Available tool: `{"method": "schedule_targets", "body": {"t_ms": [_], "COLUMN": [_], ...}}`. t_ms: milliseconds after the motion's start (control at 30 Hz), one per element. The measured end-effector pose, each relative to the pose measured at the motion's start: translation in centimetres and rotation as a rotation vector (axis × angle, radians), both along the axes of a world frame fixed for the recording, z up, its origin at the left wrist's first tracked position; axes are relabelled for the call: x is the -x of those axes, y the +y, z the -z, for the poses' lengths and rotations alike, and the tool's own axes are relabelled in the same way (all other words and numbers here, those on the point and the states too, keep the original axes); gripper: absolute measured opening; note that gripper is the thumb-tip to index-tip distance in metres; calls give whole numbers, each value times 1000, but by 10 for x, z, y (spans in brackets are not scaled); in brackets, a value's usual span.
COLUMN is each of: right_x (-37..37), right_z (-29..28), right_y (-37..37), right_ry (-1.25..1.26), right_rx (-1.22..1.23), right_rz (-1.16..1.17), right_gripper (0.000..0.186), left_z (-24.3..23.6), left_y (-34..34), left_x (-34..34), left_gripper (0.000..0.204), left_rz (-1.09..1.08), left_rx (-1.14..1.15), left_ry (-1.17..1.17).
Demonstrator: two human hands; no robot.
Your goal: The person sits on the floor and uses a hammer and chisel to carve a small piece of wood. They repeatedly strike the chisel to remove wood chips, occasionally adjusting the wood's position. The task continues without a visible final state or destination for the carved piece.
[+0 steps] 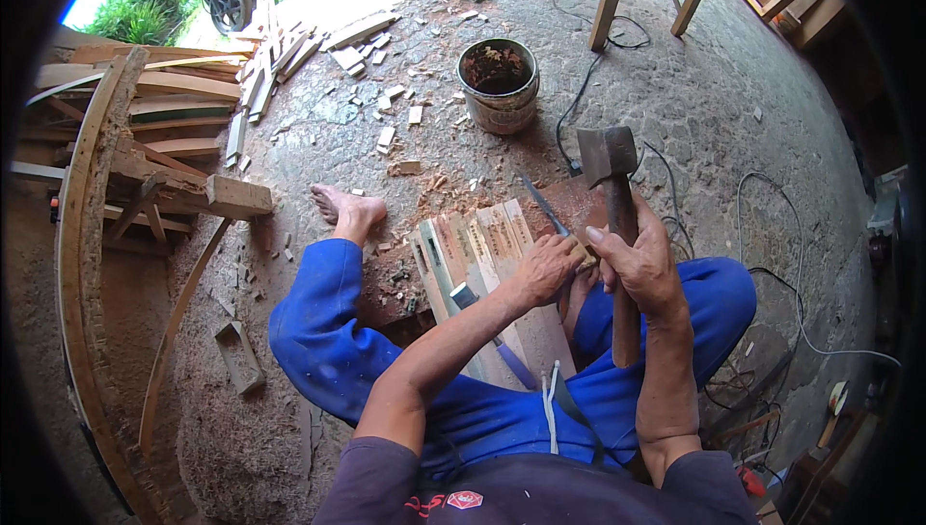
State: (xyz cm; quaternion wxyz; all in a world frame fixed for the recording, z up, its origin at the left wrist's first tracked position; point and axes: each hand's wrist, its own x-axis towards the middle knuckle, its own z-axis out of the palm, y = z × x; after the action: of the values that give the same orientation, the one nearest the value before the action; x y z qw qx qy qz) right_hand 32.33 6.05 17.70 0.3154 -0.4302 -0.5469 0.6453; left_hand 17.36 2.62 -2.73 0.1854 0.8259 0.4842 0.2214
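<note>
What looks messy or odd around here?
Wood offcuts lie scattered across the floor, outside the bucket. The person's bare foot also looks odd: it's unprotected near those scraps.

1. My drawstring [551, 409], the landmark: thin, white, double-corded, at the waist.
2. My trousers [323, 318]: bright blue and loose, spreading to either side of the drawstring; pale specks dot the left leg.
3. My shirt [579, 496]: dark, purplish-grey, on the near side of the drawstring.
4. My left sleeve [371, 477] and right sleeve [709, 484]: short, in the shirt's colour, one on each side of the drawstring.
5. My chest badge [465, 499]: red and white, angular, nearer and left of the drawstring, with red lettering [424, 505] beside it.
6. My left foot [347, 210]: bare, beyond the drawstring, to its left.
</note>
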Motion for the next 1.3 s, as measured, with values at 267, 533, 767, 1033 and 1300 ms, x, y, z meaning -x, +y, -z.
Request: {"method": "schedule_targets", "body": {"t_ms": [267,533,767,1033,1300], "right_x": [-10,1,41,78,85], "right_z": [2,10,9,14,18], "right_y": [5,-6,-18,-33,-39], "right_ry": [-48,-70,-21,-128,-165], "right_rx": [4,-134,-62,-6,-11], "right_rz": [58,59,-83,-287,-354], "right_gripper": [40,52,53,59,60], "left_z": [75,-68,-131,-91,-80], "left_y": [50,75,-24,-67,-59], "left_x": [-27,69,181,190,182], "left_gripper": [27,28,15,26,15], "left_rz": [-20,-467,-740,-808,-833], "left_rx": [0,-267,-265,-258,-282], "left_ry": [434,-618,-1375,-1323,-1145]}}
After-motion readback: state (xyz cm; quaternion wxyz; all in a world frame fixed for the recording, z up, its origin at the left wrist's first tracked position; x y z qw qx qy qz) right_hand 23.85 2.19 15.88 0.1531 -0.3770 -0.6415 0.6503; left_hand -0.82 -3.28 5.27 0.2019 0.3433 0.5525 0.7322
